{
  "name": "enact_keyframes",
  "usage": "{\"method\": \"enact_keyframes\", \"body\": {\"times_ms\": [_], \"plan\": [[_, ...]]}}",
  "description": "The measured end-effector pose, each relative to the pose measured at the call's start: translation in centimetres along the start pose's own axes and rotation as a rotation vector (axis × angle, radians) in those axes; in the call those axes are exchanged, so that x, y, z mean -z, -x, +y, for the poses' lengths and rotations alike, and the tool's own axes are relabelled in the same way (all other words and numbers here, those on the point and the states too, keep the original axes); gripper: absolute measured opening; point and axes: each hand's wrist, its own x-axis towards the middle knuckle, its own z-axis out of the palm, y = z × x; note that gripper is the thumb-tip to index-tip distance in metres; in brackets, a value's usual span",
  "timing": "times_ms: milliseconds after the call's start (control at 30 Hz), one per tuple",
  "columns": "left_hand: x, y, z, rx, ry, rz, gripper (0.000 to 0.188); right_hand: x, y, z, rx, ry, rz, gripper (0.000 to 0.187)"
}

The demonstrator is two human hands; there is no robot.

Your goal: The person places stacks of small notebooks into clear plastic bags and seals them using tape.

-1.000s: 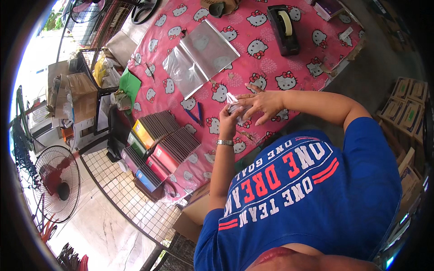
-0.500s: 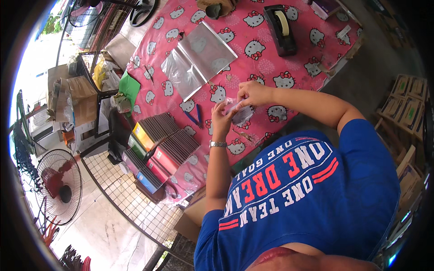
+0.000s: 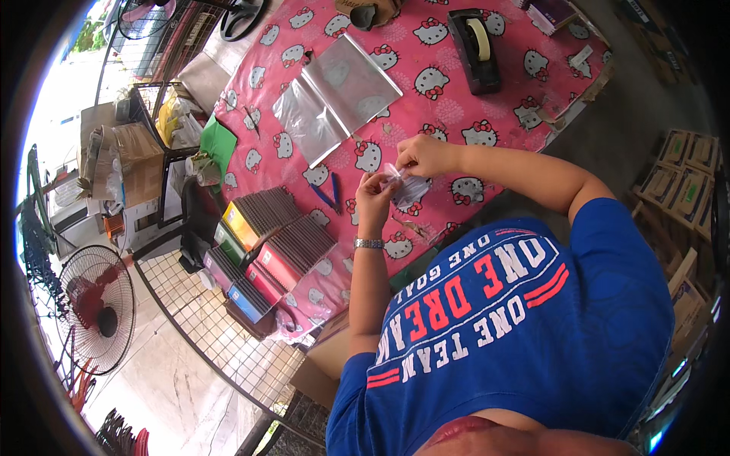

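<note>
Over a pink table [image 3: 449,112], hands [image 3: 372,201] [image 3: 423,156] pinch clear plastic [image 3: 411,191]

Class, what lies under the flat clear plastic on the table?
Under the flat clear plastic is the pink tablecloth; some cat-face print shows faintly through, while shiny, cloudy parts hide the rest. The tabletop itself is covered.

A small workshop, by the look of it, for paper goods. Spiral notebooks [image 3: 266,220] stand in packed rows on the counter [image 3: 449,114], which is covered in pink cartoon-print sheeting. With them are a tape dispenser [image 3: 473,64], clear plastic sleeves [image 3: 350,91] and blue-handled pliers [image 3: 335,190]. Cartons [image 3: 129,159] crowd the left, boxes [image 3: 680,175] are stacked at right, and a fan [image 3: 93,308] stands by wire mesh [image 3: 217,304].
</note>
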Motion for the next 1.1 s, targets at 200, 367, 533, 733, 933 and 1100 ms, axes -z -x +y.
{"method": "enact_keyframes", "body": {"times_ms": [200,367,533,733,933,1100], "plan": [[-0.4,0.8,2.2,-0.101,-0.242,0.033,0.026,1.5,1.9,-1.3,0.007,-0.203,-0.059,0.042],[1.1,2.8,3.1,-0.267,-0.307,-0.144,0.045,1.8,2.9,-2.0,0.293,0.148,-0.084,0.059],[-1.0,4.7,3.8,-0.447,-0.49,-0.088,0.044,-2.1,3.9,-0.9,0.399,0.507,0.179,0.041],[-2.3,4.7,0.2,-0.508,-0.479,0.222,0.023,-3.9,4.1,-1.0,0.245,0.378,0.179,0.014],[-2.6,4.8,-0.4,-0.181,-0.311,0.369,0.016,-2.9,1.6,-4.6,-0.078,0.573,0.044,0.017],[-3.2,3.5,1.7,-0.196,-0.701,0.445,0.023,-0.8,-0.6,-1.2,-0.154,0.489,0.137,0.014]]}}
